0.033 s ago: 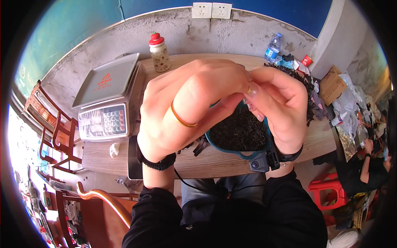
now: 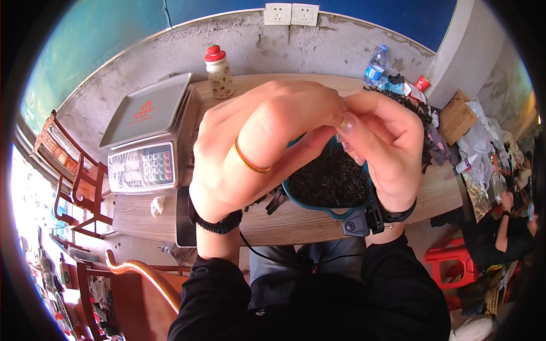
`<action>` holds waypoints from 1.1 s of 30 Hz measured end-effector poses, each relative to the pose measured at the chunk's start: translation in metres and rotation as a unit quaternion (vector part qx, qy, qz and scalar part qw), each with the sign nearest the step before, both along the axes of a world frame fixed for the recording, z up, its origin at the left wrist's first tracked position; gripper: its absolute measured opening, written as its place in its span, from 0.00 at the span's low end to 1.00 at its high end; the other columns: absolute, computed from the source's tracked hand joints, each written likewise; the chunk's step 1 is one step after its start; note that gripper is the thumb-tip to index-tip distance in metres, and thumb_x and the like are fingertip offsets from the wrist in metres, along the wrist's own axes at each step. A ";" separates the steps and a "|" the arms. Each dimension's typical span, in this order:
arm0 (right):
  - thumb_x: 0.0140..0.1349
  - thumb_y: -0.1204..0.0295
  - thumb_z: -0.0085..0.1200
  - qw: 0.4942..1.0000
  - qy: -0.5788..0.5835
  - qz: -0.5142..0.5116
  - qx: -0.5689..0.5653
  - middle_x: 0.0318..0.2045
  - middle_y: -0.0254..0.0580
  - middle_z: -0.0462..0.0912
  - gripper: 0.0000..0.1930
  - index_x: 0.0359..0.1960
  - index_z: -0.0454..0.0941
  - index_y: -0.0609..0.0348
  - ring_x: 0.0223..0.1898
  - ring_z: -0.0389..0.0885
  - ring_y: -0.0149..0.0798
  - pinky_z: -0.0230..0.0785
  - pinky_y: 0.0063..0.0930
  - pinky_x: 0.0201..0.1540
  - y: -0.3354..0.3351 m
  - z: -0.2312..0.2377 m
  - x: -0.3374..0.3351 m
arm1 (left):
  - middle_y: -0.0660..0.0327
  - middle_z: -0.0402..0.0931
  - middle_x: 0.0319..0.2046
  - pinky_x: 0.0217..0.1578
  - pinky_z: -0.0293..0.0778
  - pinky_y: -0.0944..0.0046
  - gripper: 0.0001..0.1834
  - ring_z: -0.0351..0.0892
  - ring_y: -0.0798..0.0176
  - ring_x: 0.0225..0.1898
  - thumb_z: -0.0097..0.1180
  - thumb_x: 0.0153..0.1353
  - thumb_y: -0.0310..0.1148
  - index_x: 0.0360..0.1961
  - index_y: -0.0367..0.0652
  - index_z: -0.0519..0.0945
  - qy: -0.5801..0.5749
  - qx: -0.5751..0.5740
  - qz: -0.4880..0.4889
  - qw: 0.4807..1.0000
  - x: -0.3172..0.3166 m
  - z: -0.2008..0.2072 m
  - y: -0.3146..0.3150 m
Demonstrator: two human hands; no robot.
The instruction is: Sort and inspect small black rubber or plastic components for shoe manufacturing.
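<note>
My left hand [image 2: 256, 136], with a gold ring on one finger, is raised over the table and its fingers are bent into a pinch. Its tips meet those of my right hand [image 2: 389, 145], which is closed too, thumb against fingers. Whatever lies between the fingertips is hidden or too small to name; a tiny yellowish spot shows at the right thumb. Below both hands stands a teal basin [image 2: 315, 209] holding many small black pieces [image 2: 333, 181]. My left hand covers part of the basin.
A digital scale [image 2: 142, 162] is on the left, near a bottle with a red cap [image 2: 219, 74]. Black scraps [image 2: 422, 116] are heaped at right, by a clear water bottle [image 2: 375, 67]. A crumpled tissue [image 2: 157, 206] lies in front. A red stool [image 2: 450, 262] and another person [image 2: 497, 233] are at right.
Only the fingertips have shifted very slightly against each other; both hands stay in the same place above the basin.
</note>
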State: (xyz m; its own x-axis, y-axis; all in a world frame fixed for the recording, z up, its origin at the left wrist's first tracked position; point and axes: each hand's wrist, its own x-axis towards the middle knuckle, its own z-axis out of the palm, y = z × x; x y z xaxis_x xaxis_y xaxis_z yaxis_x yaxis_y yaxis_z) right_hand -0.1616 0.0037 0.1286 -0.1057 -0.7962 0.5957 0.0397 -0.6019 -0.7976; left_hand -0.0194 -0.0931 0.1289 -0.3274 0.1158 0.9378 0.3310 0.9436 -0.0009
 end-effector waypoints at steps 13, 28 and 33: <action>0.56 0.73 0.54 0.787 0.438 -0.417 0.121 0.22 0.43 0.80 0.07 0.30 0.76 0.65 0.25 0.78 0.32 0.67 0.23 0.30 -0.027 -0.028 -0.169 | 0.56 0.80 0.27 0.33 0.74 0.68 0.07 0.80 0.61 0.29 0.55 0.52 0.29 0.32 0.39 0.81 -0.264 0.020 0.353 0.897 -0.012 -0.035 -0.099; 0.50 0.66 0.58 0.740 0.624 0.063 0.242 0.44 0.46 0.76 0.22 0.47 0.75 0.60 0.49 0.71 0.47 0.62 0.34 0.54 0.005 -0.095 -0.116 | 0.59 0.80 0.25 0.35 0.73 0.60 0.10 0.79 0.55 0.31 0.65 0.39 0.32 0.25 0.43 0.82 -0.586 0.226 0.275 0.728 -0.069 -0.128 -0.145; 0.52 0.73 0.55 0.746 0.605 0.069 0.268 0.37 0.49 0.79 0.11 0.37 0.77 0.64 0.39 0.77 0.46 0.68 0.33 0.44 0.006 -0.087 -0.103 | 0.55 0.77 0.17 0.19 0.72 0.69 0.03 0.77 0.66 0.17 0.57 0.42 0.23 0.21 0.35 0.81 -0.555 0.314 0.196 0.745 -0.066 -0.123 -0.152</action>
State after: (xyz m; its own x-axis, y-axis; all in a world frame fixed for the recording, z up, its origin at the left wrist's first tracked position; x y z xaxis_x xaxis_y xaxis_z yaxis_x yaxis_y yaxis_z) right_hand -0.2647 0.0095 0.0415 0.3564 -0.9079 -0.2209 -0.8733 -0.2396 -0.4242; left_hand -0.0851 -0.2452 0.0056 -0.8350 -0.5396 -0.1076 -0.5019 0.6669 0.5508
